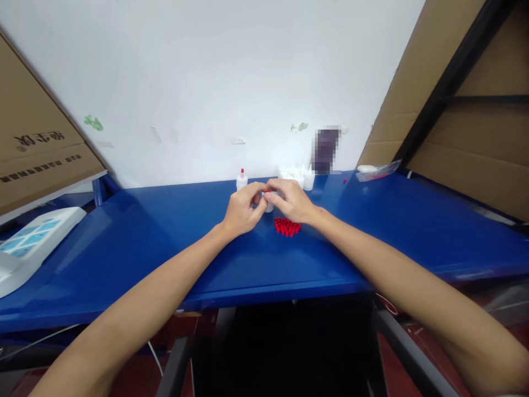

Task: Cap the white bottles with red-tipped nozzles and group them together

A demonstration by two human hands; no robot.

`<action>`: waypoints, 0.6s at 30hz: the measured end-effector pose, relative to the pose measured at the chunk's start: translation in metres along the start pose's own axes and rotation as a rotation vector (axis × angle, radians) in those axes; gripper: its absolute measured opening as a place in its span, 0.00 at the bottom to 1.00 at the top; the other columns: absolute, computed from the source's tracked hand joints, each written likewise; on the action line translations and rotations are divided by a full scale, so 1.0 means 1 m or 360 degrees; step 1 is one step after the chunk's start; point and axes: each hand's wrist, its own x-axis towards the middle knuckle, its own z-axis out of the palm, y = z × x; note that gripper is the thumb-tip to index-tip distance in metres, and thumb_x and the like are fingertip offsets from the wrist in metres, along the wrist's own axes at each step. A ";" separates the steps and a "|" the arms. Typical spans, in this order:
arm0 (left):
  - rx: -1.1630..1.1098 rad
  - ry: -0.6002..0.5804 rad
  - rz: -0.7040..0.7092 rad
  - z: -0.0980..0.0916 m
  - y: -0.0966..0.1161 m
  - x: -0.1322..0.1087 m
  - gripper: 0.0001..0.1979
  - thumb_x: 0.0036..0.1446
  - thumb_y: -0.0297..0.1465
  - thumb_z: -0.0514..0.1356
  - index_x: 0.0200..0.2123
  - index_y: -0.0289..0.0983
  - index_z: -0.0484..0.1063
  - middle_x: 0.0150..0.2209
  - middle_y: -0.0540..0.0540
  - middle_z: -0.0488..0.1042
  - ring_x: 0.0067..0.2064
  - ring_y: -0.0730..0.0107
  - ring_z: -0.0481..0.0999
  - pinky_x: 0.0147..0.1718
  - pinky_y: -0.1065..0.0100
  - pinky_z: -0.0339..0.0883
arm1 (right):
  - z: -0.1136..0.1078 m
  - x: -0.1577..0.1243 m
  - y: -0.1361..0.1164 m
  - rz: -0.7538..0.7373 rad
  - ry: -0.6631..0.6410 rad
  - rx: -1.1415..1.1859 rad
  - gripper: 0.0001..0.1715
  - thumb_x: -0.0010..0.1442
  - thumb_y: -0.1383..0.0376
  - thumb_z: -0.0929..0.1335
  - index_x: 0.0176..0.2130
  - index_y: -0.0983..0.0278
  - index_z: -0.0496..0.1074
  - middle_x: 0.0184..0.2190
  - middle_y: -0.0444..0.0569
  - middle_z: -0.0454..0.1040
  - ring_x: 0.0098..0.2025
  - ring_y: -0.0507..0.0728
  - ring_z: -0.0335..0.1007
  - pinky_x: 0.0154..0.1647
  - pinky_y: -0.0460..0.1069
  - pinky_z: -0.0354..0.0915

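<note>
The left hand (242, 212) has its fingers closed around a small white bottle (269, 206) above the blue table (165, 242). The right hand (291, 199) pinches a red cap (268, 192) at the bottle's twelve o'clock. A pile of red caps (287, 226) lies at its five o'clock.

You have one small white plastic bottle (268, 207) at centre, one red-tipped white plastic bottle (242, 180) above it, one heap of small red plastic caps (287, 226), too crowded to count, and one white electronic scale (28, 245) lower left.
</note>
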 end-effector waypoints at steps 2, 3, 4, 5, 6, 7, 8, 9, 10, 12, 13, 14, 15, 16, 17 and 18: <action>-0.0018 -0.0046 0.0013 0.000 -0.001 0.000 0.09 0.67 0.34 0.55 0.44 0.38 0.73 0.28 0.52 0.70 0.28 0.75 0.66 0.30 0.71 0.62 | -0.001 0.000 -0.001 -0.0035 -0.0032 0.0053 0.14 0.66 0.54 0.62 0.33 0.61 0.66 0.30 0.46 0.71 0.33 0.57 0.65 0.38 0.52 0.59; -0.0029 -0.0081 0.0014 0.001 -0.002 -0.001 0.09 0.67 0.34 0.55 0.44 0.38 0.73 0.28 0.52 0.70 0.28 0.75 0.66 0.30 0.71 0.62 | -0.001 0.000 -0.001 -0.0051 -0.0049 0.0076 0.13 0.65 0.56 0.62 0.33 0.60 0.66 0.29 0.46 0.71 0.33 0.57 0.65 0.38 0.52 0.59; -0.0038 -0.0117 0.0010 0.001 -0.003 -0.001 0.09 0.68 0.34 0.55 0.44 0.38 0.73 0.28 0.53 0.69 0.28 0.75 0.66 0.30 0.71 0.62 | -0.001 0.000 -0.002 -0.0059 -0.0064 0.0093 0.12 0.65 0.57 0.62 0.33 0.60 0.65 0.29 0.46 0.70 0.32 0.57 0.65 0.38 0.52 0.60; -0.0043 -0.0149 -0.0001 0.001 -0.004 -0.001 0.09 0.68 0.34 0.55 0.43 0.38 0.72 0.28 0.53 0.69 0.28 0.75 0.67 0.31 0.71 0.62 | -0.001 -0.001 -0.001 -0.0058 -0.0075 0.0106 0.12 0.65 0.57 0.62 0.33 0.60 0.65 0.29 0.45 0.71 0.32 0.57 0.65 0.38 0.52 0.60; -0.0043 -0.0177 -0.0016 0.001 -0.005 -0.002 0.09 0.68 0.34 0.54 0.43 0.38 0.72 0.28 0.53 0.69 0.28 0.76 0.67 0.31 0.71 0.62 | -0.001 -0.001 -0.001 -0.0054 -0.0081 0.0121 0.11 0.65 0.58 0.62 0.33 0.60 0.65 0.29 0.45 0.71 0.32 0.56 0.65 0.38 0.52 0.60; -0.0040 -0.0202 -0.0029 0.001 -0.006 -0.002 0.09 0.68 0.34 0.54 0.44 0.38 0.72 0.28 0.53 0.70 0.27 0.76 0.67 0.31 0.72 0.62 | -0.001 -0.001 -0.001 -0.0047 -0.0081 0.0137 0.10 0.65 0.59 0.62 0.33 0.60 0.66 0.29 0.45 0.71 0.32 0.56 0.65 0.38 0.52 0.60; -0.0038 -0.0230 -0.0039 0.001 -0.006 -0.003 0.08 0.68 0.34 0.54 0.45 0.38 0.71 0.28 0.53 0.70 0.27 0.76 0.67 0.31 0.72 0.62 | -0.001 -0.001 0.000 -0.0040 -0.0074 0.0151 0.09 0.64 0.60 0.62 0.33 0.60 0.66 0.29 0.45 0.71 0.32 0.56 0.66 0.37 0.52 0.60; -0.0037 -0.0259 -0.0044 0.001 -0.006 -0.003 0.09 0.68 0.33 0.54 0.46 0.38 0.71 0.28 0.53 0.70 0.27 0.76 0.67 0.31 0.72 0.62 | -0.002 -0.001 0.001 -0.0032 -0.0056 0.0155 0.07 0.63 0.61 0.62 0.34 0.61 0.67 0.28 0.44 0.71 0.31 0.56 0.66 0.37 0.51 0.60; -0.0035 -0.0288 -0.0050 0.001 -0.006 -0.003 0.09 0.68 0.32 0.53 0.48 0.38 0.70 0.28 0.54 0.70 0.27 0.76 0.67 0.31 0.72 0.61 | -0.002 -0.001 0.001 -0.0019 -0.0023 0.0141 0.06 0.61 0.63 0.63 0.35 0.61 0.67 0.27 0.43 0.71 0.30 0.55 0.65 0.36 0.51 0.60; -0.0020 -0.0321 -0.0071 0.000 -0.004 -0.003 0.11 0.68 0.30 0.52 0.50 0.38 0.68 0.28 0.54 0.70 0.26 0.75 0.67 0.30 0.71 0.61 | -0.004 -0.001 0.003 0.0033 0.0076 0.0072 0.06 0.58 0.64 0.63 0.36 0.61 0.68 0.24 0.41 0.68 0.27 0.54 0.62 0.33 0.51 0.58; -0.0002 -0.0313 -0.0090 0.000 -0.003 -0.002 0.12 0.67 0.29 0.52 0.51 0.38 0.68 0.28 0.54 0.70 0.27 0.75 0.67 0.31 0.71 0.61 | -0.005 0.000 0.004 0.0066 0.0124 0.0038 0.07 0.57 0.65 0.63 0.37 0.61 0.69 0.22 0.40 0.65 0.25 0.54 0.60 0.32 0.51 0.57; 0.0021 -0.0289 -0.0113 -0.001 -0.002 -0.001 0.12 0.66 0.29 0.52 0.51 0.38 0.68 0.29 0.53 0.70 0.27 0.74 0.68 0.31 0.70 0.61 | -0.006 0.000 0.004 0.0104 0.0158 0.0015 0.07 0.57 0.64 0.63 0.37 0.61 0.69 0.21 0.38 0.63 0.24 0.53 0.58 0.31 0.50 0.55; 0.0046 -0.0252 -0.0134 -0.001 -0.001 -0.001 0.13 0.65 0.28 0.52 0.51 0.38 0.68 0.30 0.53 0.71 0.28 0.73 0.68 0.32 0.70 0.62 | -0.008 0.001 0.005 0.0145 0.0177 0.0006 0.07 0.56 0.64 0.63 0.37 0.61 0.68 0.19 0.37 0.61 0.23 0.53 0.56 0.30 0.50 0.55; 0.0072 -0.0214 -0.0148 -0.001 0.000 0.000 0.13 0.64 0.28 0.52 0.51 0.38 0.69 0.32 0.51 0.72 0.29 0.73 0.69 0.33 0.69 0.63 | -0.009 0.001 0.005 0.0184 0.0182 0.0004 0.07 0.56 0.64 0.63 0.36 0.61 0.68 0.18 0.37 0.60 0.22 0.53 0.55 0.29 0.50 0.54; 0.0100 -0.0181 -0.0158 -0.001 0.000 0.000 0.14 0.63 0.27 0.53 0.50 0.38 0.69 0.35 0.50 0.73 0.30 0.72 0.69 0.34 0.69 0.65 | -0.010 0.001 0.006 0.0216 0.0181 0.0003 0.06 0.56 0.64 0.64 0.35 0.61 0.68 0.17 0.37 0.60 0.22 0.53 0.55 0.29 0.50 0.54; 0.0128 -0.0159 -0.0166 0.000 -0.001 0.000 0.14 0.62 0.27 0.53 0.50 0.38 0.70 0.39 0.48 0.74 0.32 0.72 0.70 0.36 0.68 0.66 | -0.010 0.002 0.006 0.0241 0.0182 -0.0002 0.05 0.55 0.64 0.64 0.34 0.60 0.68 0.17 0.37 0.60 0.21 0.52 0.55 0.29 0.50 0.54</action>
